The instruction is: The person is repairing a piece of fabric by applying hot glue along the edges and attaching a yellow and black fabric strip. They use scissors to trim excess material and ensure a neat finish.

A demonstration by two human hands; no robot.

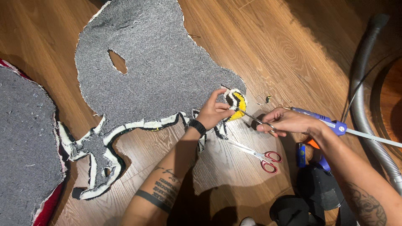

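A large tufted rug piece (159, 62) lies face down on the wooden floor, its grey backing cloth up, with white, black and yellow pile showing along the lower edge. My left hand (214, 112) pinches the rug's edge beside a yellow and white flap (238, 102). My right hand (289, 122) holds a thin pair of scissors (251, 117) whose tips point at that flap. A blue glue gun (322, 121) with a white glue stick lies just behind my right hand.
Red-handled scissors (261, 157) lie on the floor below my hands. Another grey-backed rug with a red edge (25, 146) is at the left. A grey ribbed vacuum hose (364, 88) curves along the right. Black cloth (310, 196) sits at the bottom right.
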